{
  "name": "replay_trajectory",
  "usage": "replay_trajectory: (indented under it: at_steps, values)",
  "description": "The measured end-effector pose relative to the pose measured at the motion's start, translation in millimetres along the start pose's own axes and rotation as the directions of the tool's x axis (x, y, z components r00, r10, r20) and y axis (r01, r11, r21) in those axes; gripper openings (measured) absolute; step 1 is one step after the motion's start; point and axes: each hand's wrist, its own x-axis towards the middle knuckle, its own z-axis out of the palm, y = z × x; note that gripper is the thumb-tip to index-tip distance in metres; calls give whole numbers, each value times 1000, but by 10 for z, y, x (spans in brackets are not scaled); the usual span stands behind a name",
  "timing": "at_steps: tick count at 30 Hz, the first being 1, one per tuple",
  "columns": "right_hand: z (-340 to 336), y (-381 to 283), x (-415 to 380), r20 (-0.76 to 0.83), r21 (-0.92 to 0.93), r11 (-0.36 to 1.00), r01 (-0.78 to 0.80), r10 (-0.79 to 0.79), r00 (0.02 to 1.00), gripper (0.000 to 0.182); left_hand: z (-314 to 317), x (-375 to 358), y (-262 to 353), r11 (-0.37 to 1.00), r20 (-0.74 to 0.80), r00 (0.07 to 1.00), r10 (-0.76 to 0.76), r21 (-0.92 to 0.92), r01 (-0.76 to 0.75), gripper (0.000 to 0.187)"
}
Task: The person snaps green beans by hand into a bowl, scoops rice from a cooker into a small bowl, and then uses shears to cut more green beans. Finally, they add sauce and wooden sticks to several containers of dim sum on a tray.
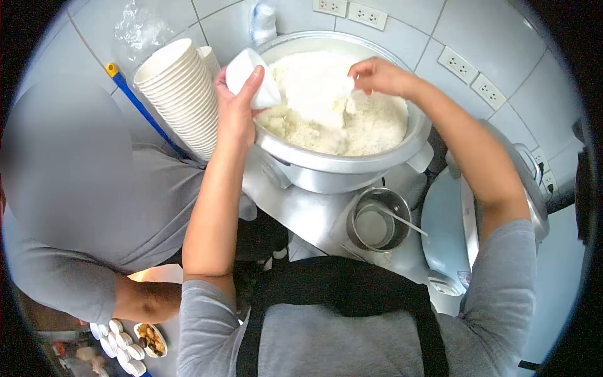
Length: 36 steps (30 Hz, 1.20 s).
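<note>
My left hand point(242, 100) is closed round a white cup point(252, 76), tilted at the left rim of a large round metal cooker point(339, 164). The cooker is filled with white rice point(370, 129), with a brighter white patch across its middle. Over the right part of the rice, my right hand point(377, 76) has its fingers drawn together at a small white piece whose shape is blurred; I cannot make out what it is. A tall stack of white paper cups point(179, 94) leans just left of my left hand.
A metal pot point(379, 220) with a white-handled utensil stands below the cooker. Another large cooker point(449, 220) is at the right. A co-worker in grey point(157, 201) is close on my left, near small white lids point(122, 345) and a food bowl point(151, 339). Wall sockets point(458, 65) are behind.
</note>
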Motion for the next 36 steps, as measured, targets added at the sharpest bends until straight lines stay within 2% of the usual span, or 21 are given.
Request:
replay_trajectory:
  at_steps: [1, 3, 4, 5, 7, 8, 11, 12, 15, 18, 21, 22, 25, 26, 29, 33, 35, 36]
  values:
    - [-110, -31, -8, -58, 20, 1000, 19, -17, 998, 17, 36, 18, 30, 995, 37, 995, -94, 41, 92, 77]
    - [-326, -69, 17, -176, 55, 997, 62, -51, 983, 16, 245, 23, 20, 957, 168, 955, -244, -120, 266, 67]
    - [-409, -103, 65, -204, -81, 991, 104, -118, 972, 16, 390, 7, -13, 915, 241, 920, -309, -188, 357, 64]
    - [-407, -114, 47, -342, -248, 965, 88, -172, 924, 16, 518, -8, -40, 859, 316, 875, -365, -247, 448, 62]
    - [-256, -340, -74, -554, -536, 844, -22, -332, 764, 17, 778, 62, -83, 805, 259, 921, -292, -454, 383, 62]
    - [-159, -376, -111, -538, -670, 742, -34, -453, 711, 16, 862, 107, -89, 763, 226, 939, -259, -548, 343, 62]
    - [52, -296, -161, -442, -814, 580, -26, -589, 677, 10, 979, 198, -31, 713, 156, 934, -322, -610, 347, 60]
    - [25, -316, -185, -449, -766, 642, -35, -495, 744, 17, 944, 166, -76, 699, 182, 926, -331, -612, 370, 61]
    - [-332, -400, -193, -574, -666, 742, 74, -574, 584, 22, 893, 300, -21, 699, 248, 928, -279, -610, 373, 64]
    - [-573, -513, -292, -589, -551, 817, 172, -526, 614, 25, 837, 270, 5, 739, 234, 921, -312, -550, 390, 67]
    - [-300, -496, -311, -500, -667, 707, 234, -658, 563, 24, 820, 191, 37, 776, 192, 921, -338, -498, 388, 68]
    - [-178, -497, -363, -488, -611, 760, 220, -581, 652, 23, 798, 172, 32, 770, 209, 921, -330, -504, 391, 70]
    - [-17, -458, -400, -412, -603, 764, 231, -546, 730, 27, 725, 142, -22, 759, 265, 916, -301, -515, 399, 73]
    - [-37, -483, -403, -442, -470, 845, 253, -474, 762, 26, 706, 120, -32, 755, 282, 917, -284, -524, 395, 75]
    - [-195, -399, -429, -593, -447, 777, 444, -629, 502, 28, 638, 138, 73, 723, 341, 896, -285, -537, 435, 79]
    - [-78, -291, -516, -564, -423, 784, 455, -621, 545, 30, 489, 201, 67, 653, 446, 853, -271, -565, 503, 85]
    - [12, -297, -500, -543, -371, 808, 457, -589, 599, 31, 445, 191, -3, 610, 517, 801, -301, -541, 579, 83]
    - [52, -286, -460, -521, -405, 791, 459, -612, 595, 31, 441, 159, -9, 586, 552, 773, -314, -528, 615, 82]
